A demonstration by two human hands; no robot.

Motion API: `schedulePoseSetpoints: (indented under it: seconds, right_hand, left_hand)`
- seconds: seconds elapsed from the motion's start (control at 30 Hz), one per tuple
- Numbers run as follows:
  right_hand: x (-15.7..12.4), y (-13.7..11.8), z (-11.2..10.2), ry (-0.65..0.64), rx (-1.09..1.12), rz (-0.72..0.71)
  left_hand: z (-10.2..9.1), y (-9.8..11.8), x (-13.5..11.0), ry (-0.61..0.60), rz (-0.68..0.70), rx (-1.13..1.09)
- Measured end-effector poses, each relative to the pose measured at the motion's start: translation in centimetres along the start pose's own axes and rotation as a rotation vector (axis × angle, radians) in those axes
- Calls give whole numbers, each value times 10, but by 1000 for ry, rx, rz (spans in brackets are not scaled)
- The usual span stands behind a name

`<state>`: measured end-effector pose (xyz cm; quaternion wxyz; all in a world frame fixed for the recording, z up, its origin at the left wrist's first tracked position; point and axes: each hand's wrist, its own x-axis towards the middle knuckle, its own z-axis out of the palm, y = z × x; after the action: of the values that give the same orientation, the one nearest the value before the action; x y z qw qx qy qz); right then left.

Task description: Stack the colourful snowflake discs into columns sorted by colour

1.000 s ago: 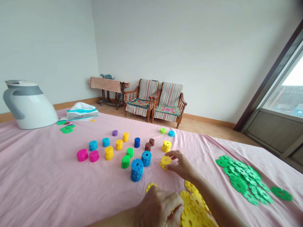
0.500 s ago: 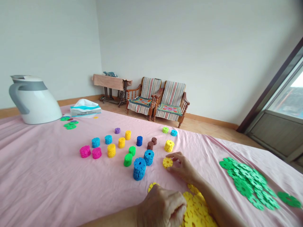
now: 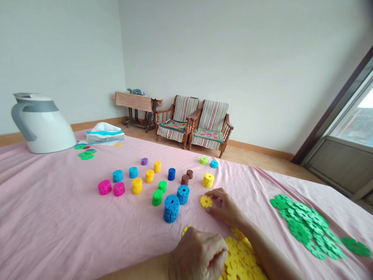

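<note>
Touching a ridged yellow plastic flower disc (image 3: 206, 201) on the creased pink cloth sheet (image 3: 58, 217), the right hand (image 3: 225, 208) sits half-curled, its grip unclear; the left hand (image 3: 198, 258) curls closed beside a heap of matching yellow discs (image 3: 240, 256), anything inside hidden.

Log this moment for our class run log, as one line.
right hand: touching yellow plastic flower-shaped disc | left hand: closed, beside pile of yellow plastic discs | nearby: blue plastic disc stack
</note>
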<state>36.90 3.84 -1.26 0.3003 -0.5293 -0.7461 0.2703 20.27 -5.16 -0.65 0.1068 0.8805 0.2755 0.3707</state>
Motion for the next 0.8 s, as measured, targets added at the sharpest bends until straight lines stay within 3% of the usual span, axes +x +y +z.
schedulePoseSetpoints:
  seconds: [0.8]
  right_hand:
    - [-2,1,-5,-15,8,-33]
  left_hand:
    - [-1,-1,2,-2,-26,-19]
